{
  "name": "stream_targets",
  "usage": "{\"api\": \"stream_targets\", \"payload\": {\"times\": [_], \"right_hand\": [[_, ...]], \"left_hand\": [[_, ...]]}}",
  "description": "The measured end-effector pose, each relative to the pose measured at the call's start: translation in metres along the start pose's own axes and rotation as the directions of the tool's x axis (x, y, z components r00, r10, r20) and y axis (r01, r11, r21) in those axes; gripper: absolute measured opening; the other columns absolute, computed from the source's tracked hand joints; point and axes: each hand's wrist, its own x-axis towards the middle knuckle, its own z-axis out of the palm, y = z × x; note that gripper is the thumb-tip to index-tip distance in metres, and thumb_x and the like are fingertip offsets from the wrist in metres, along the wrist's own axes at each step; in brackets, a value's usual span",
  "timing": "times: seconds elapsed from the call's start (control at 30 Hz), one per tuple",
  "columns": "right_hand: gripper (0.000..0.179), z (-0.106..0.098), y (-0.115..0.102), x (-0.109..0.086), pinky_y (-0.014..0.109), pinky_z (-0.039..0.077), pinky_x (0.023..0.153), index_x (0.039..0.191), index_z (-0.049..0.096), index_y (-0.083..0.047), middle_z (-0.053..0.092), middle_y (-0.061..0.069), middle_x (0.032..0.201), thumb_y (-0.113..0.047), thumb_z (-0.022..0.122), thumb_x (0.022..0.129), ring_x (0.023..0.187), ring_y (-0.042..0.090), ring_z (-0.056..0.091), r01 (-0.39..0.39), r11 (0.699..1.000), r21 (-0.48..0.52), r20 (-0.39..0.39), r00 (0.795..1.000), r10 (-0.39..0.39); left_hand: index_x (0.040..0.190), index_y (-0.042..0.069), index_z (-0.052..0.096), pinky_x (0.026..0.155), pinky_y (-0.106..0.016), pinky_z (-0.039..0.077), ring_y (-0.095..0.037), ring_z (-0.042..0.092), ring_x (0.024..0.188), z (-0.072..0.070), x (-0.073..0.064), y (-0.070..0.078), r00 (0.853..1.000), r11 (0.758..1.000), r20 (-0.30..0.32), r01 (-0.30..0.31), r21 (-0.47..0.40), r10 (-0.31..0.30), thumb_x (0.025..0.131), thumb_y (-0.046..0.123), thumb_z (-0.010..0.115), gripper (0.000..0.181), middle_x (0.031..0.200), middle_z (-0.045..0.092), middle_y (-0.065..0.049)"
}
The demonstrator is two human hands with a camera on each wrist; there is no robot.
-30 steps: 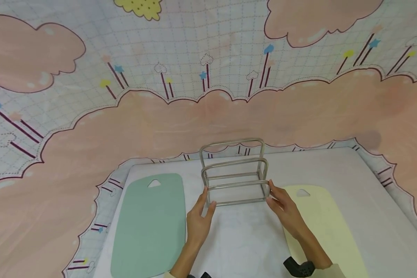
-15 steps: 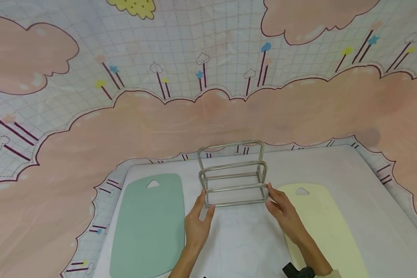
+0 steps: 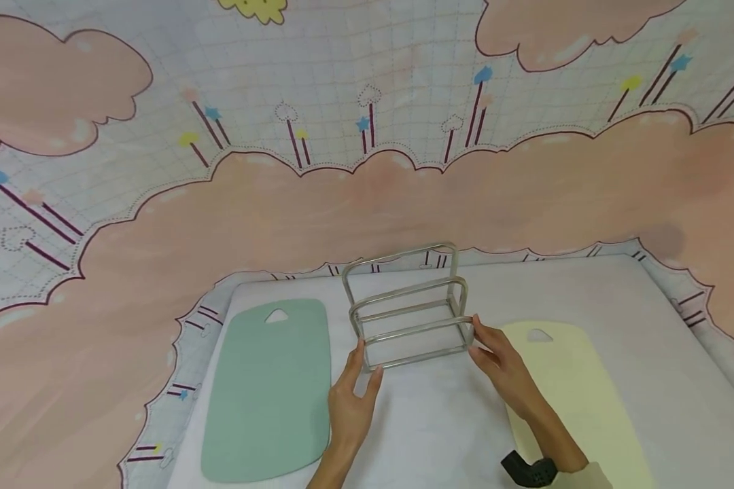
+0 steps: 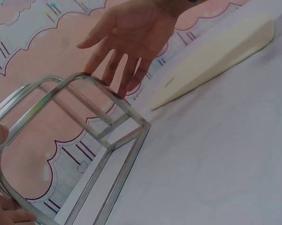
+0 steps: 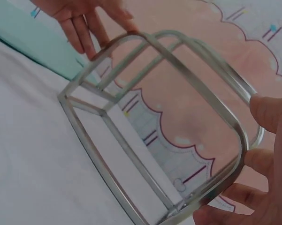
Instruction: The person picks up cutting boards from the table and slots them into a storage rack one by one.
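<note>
Green board (image 3: 266, 394) lies flat at left on the counter (image 3: 428, 421), its hole turned away from me. Beside it, my left hand (image 3: 350, 411) spreads nearly straight fingers against the left end of a metal rack (image 3: 418, 330), toward the counter's back; only counter and patterned cloth (image 3: 404, 210) show through its bars. My right hand (image 3: 510, 380) braces the opposite end likewise, fingers not wrapped around it, presumably steadying it from both sides. Yellow board (image 3: 578, 401) lies rightmost, partly hidden by my forearm, perhaps leaving the middle for the rack.
</note>
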Motion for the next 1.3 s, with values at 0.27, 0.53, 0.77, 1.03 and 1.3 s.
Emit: {"api": "stream_targets", "payload": {"times": [0.27,0.53,0.77,1.03,1.3], "right_hand": [[0.062,0.009,-0.005,-0.017,0.045,0.045,0.096,0.150,0.030,-0.011,0.043,0.012,0.134,-0.007,0.057,0.096,0.125,0.037,0.044,0.008,0.998,-0.063,-0.027,1.000,-0.009],[0.074,0.018,0.000,-0.022,0.045,0.045,0.095,0.153,0.021,-0.015,0.039,0.015,0.136,-0.008,0.063,0.093,0.127,0.033,0.040,0.055,0.986,-0.158,-0.014,0.998,-0.058],[0.072,0.018,-0.002,-0.023,0.020,0.040,0.098,0.153,0.024,-0.016,0.041,0.016,0.134,-0.007,0.063,0.093,0.124,0.037,0.043,0.051,0.988,-0.146,-0.018,0.998,-0.054],[0.072,0.020,-0.002,-0.025,0.013,0.035,0.098,0.153,0.024,-0.016,0.038,0.015,0.138,-0.005,0.062,0.093,0.126,0.039,0.041,0.045,0.993,-0.106,-0.026,0.999,-0.048],[0.063,0.026,-0.022,-0.026,0.015,0.038,0.098,0.147,0.033,-0.001,0.037,0.024,0.141,0.005,0.060,0.091,0.125,0.039,0.043,0.060,0.992,-0.109,-0.110,0.991,-0.072]], "left_hand": [[0.142,0.005,0.046,0.094,-0.054,0.041,-0.036,0.047,0.124,-0.007,-0.001,-0.004,1.000,1.000,-0.003,-0.017,-0.019,0.017,0.091,0.019,0.068,0.057,0.136,0.050,-0.016],[0.143,0.004,0.043,0.094,-0.051,0.042,-0.035,0.043,0.128,-0.013,-0.004,-0.003,1.000,0.984,0.024,0.013,-0.179,-0.008,0.092,0.008,0.064,0.056,0.143,0.044,-0.018],[0.140,-0.003,0.044,0.091,-0.053,0.043,-0.037,0.043,0.127,-0.020,-0.001,0.001,0.999,0.963,0.039,0.022,-0.268,-0.012,0.091,-0.001,0.062,0.052,0.139,0.045,-0.024],[0.139,-0.005,0.044,0.092,-0.054,0.042,-0.037,0.041,0.128,-0.032,0.007,0.023,0.996,0.957,0.081,0.057,-0.285,-0.035,0.092,-0.001,0.061,0.051,0.140,0.045,-0.017],[0.137,-0.013,0.040,0.089,-0.035,0.050,-0.048,0.052,0.113,-0.045,0.004,0.009,1.000,0.962,-0.005,0.015,-0.272,-0.017,0.091,-0.008,0.057,0.049,0.126,0.054,-0.031]]}}
